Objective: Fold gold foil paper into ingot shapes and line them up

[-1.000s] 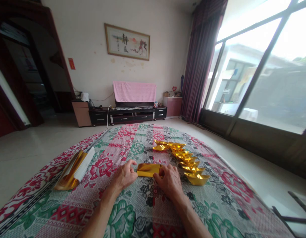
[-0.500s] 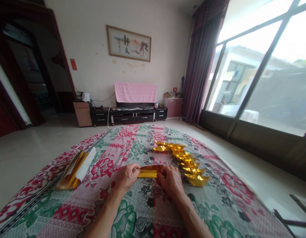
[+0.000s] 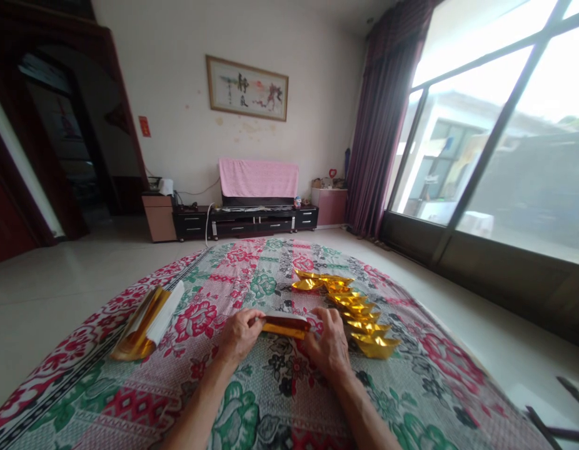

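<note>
A folded strip of gold foil paper [image 3: 286,329], its pale inner side partly turned up, lies crosswise on the patterned cloth. Its left end is pinched between the thumb and fingers of my left hand [image 3: 241,335]. At the right end, my right hand [image 3: 331,344] has thumb and index finger spread apart, with the thumb at the paper's edge. To the right of that hand runs a row of folded gold paper ingots [image 3: 376,345], several in number. Off to the left rests a stack of gold and white paper sheets [image 3: 146,322], bent into a curve.
The floral cloth [image 3: 242,406] covers a round-edged table. Beyond it stand a low black cabinet [image 3: 252,224] and a pink towel [image 3: 259,178] draped over a screen. A large window [image 3: 486,125] is on the right, and dark metal bars [image 3: 559,431] show at the lower right.
My right hand's fingers have spread from their grip on the strip's right end. The strip has opened somewhat, showing its pale inside. My left hand keeps its pinch.
</note>
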